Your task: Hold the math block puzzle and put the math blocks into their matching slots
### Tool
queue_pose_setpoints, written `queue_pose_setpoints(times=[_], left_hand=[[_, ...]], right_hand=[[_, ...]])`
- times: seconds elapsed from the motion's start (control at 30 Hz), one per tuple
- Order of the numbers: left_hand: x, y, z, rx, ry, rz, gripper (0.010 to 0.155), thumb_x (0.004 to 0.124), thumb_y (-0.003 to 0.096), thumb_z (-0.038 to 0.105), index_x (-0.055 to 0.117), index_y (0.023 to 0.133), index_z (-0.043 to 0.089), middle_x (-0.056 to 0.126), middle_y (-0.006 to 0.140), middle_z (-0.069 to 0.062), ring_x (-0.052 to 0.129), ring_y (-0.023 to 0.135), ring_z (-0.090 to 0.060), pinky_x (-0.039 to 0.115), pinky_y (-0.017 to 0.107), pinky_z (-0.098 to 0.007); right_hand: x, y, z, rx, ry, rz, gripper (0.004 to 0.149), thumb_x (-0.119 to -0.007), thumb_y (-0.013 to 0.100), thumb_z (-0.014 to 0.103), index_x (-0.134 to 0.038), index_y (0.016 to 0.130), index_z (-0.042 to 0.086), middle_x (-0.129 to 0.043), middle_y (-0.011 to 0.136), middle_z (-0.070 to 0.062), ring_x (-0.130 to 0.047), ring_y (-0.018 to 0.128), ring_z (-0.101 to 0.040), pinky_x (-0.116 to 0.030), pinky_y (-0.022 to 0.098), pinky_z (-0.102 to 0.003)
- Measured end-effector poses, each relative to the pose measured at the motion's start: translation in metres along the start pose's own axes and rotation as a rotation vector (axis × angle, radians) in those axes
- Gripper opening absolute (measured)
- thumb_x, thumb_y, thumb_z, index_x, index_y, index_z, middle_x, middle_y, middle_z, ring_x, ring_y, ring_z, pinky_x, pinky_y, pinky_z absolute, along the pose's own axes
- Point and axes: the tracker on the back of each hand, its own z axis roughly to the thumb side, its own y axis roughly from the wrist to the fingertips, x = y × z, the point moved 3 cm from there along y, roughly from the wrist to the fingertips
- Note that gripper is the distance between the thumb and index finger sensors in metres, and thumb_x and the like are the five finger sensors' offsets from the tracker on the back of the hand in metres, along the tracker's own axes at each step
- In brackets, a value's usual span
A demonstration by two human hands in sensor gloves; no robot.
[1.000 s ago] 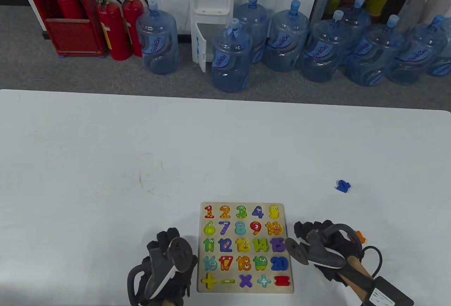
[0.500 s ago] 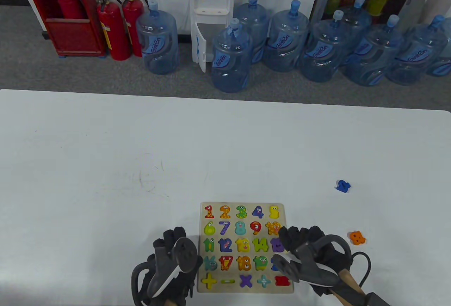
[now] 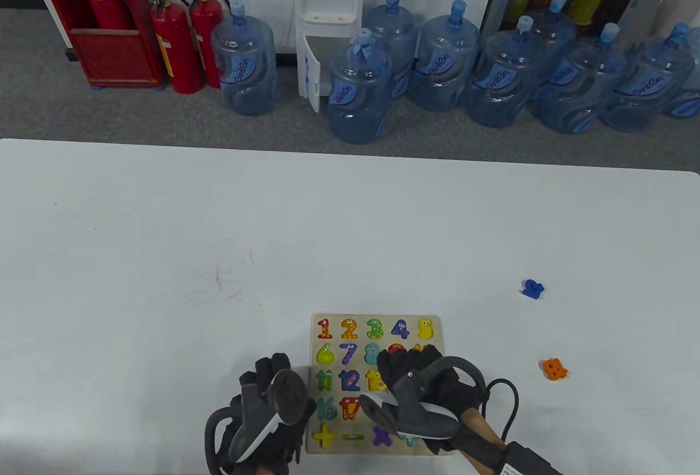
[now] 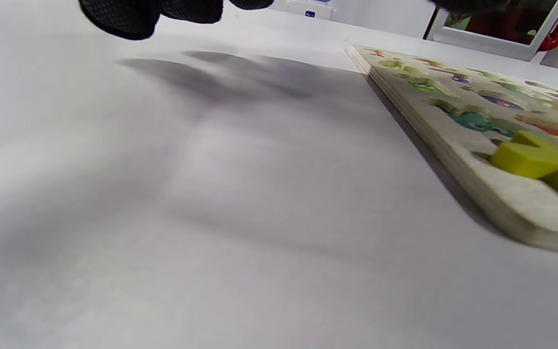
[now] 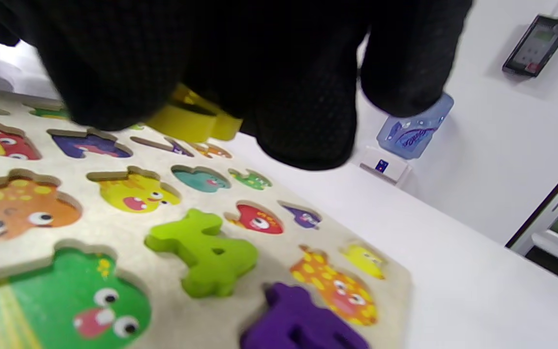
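Now over the board (image 3: 377, 318), the right hand (image 3: 421, 387), no longer out past its right edge as half a second ago. Moved left, and a little farther in, covering the right and middle rows of numbers. Grip closed on a yellow block (image 5: 194, 118), tucked under the fingers (image 5: 303, 97) and held just above the board in the right wrist view. Hard to tell which number, with most of it hidden.

Left behind on the worktop (image 3: 164, 250), well to the right of the board: an orange block (image 3: 554, 369), uncovered now that the hand is gone from there. Farther away on the same side, a blue block (image 3: 532, 289), not moved.

Same place as before for the left hand (image 3: 262, 409), right beside the board's left edge. Touching the board or not? Cannot tell, and cannot tell how its grip sits either. In the left wrist view, only dark fingertips (image 4: 119, 19) hanging over the bare worktop.

Board itself flat, at the near edge of the worktop, in the same spot.

Probably about to go into its hole, that yellow block. After that, likely two loose blocks left to fetch. Also a green block (image 5: 206, 254) sitting up high on the board, maybe not pushed all the way in.
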Motion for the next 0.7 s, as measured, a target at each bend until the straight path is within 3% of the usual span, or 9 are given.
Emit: queue_pose_setpoints(times=[0.3, 0.7], left_hand=[[0.000, -0.001, -0.001, -0.009, -0.001, -0.006, 0.084, 0.060, 0.0423, 0.057, 0.024, 0.109, 0.022, 0.029, 0.114, -0.012, 0.043, 0.108, -0.045, 0.058, 0.074, -0.062], [0.001, -0.001, -0.001, -0.010, 0.001, -0.007, 0.084, 0.060, 0.0423, 0.057, 0.024, 0.109, 0.022, 0.029, 0.114, -0.012, 0.043, 0.108, -0.045, 0.058, 0.074, -0.062]], right_hand=[[-0.027, 0.025, 0.018, 0.006, 0.025, 0.068, 0.065, -0.084, 0.022, 0.038, -0.077, 0.085, 0.024, -0.087, 0.083, -0.002, -0.100, 0.058, -0.016, -0.080, 0.054, -0.042], [-0.028, 0.026, 0.020, 0.000, 0.016, 0.074, 0.063, -0.082, 0.023, 0.040, -0.078, 0.084, 0.025, -0.088, 0.082, -0.001, -0.100, 0.058, -0.016, -0.080, 0.054, -0.042]])
